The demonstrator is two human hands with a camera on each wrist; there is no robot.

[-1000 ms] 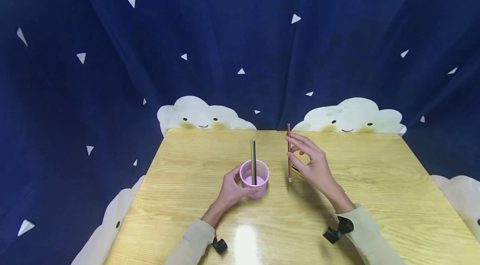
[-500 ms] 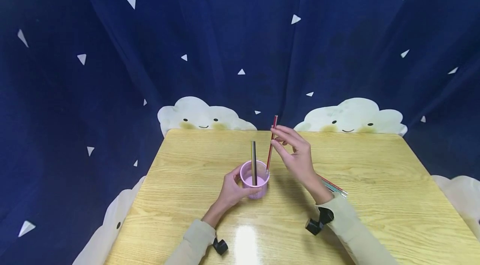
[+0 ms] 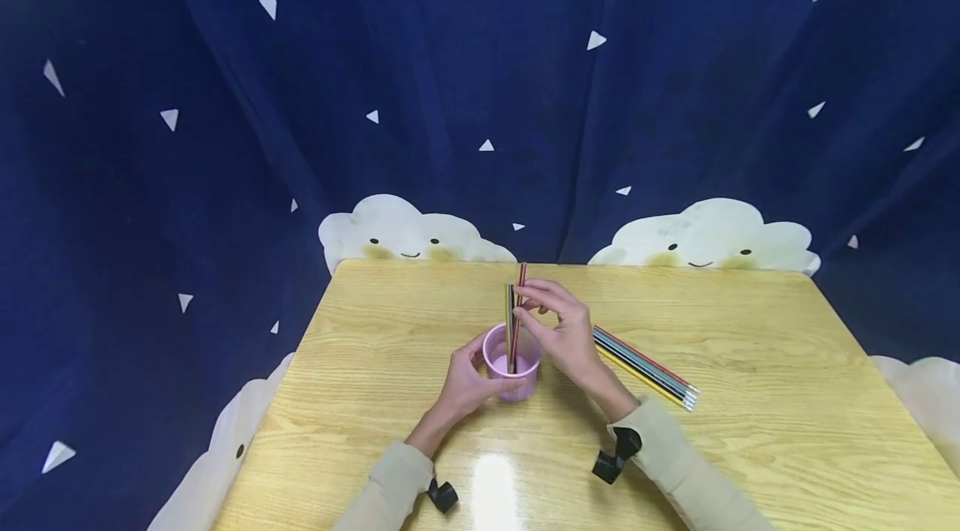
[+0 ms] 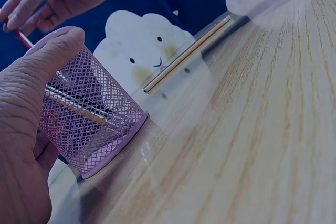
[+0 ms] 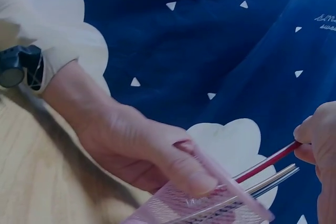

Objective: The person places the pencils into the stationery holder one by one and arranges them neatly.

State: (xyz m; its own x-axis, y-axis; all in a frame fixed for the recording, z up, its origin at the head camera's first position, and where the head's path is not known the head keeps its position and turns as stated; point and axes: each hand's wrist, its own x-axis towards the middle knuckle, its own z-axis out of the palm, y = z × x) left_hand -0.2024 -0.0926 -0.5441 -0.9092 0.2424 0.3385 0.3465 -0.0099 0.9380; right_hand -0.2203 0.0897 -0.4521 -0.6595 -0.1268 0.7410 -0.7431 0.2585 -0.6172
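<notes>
My left hand (image 3: 468,381) holds a pink mesh pencil cup (image 4: 100,114) upright on the table, thumb at the rim. Inside the cup stand a yellow pencil (image 3: 507,314) and a dark one close beside it. Between thumb and fingertips, my right hand (image 3: 562,335) pinches a red pencil (image 5: 268,162) by its upper part. Its lower end is down inside the cup, leaning next to the other pencils. In the left wrist view the mesh partly veils what is in the cup.
To the right of the cup, several pencils (image 3: 647,368) in red, teal, black and yellow lie side by side, slanting on the wooden table (image 3: 360,323). A dark blue cloth (image 3: 450,81) with white clouds hangs behind the table's far edge.
My right hand has moved left with the red pencil, from right of the cup to over it, and the pencil's lower end has gone inside. The left hand keeps its hold.
</notes>
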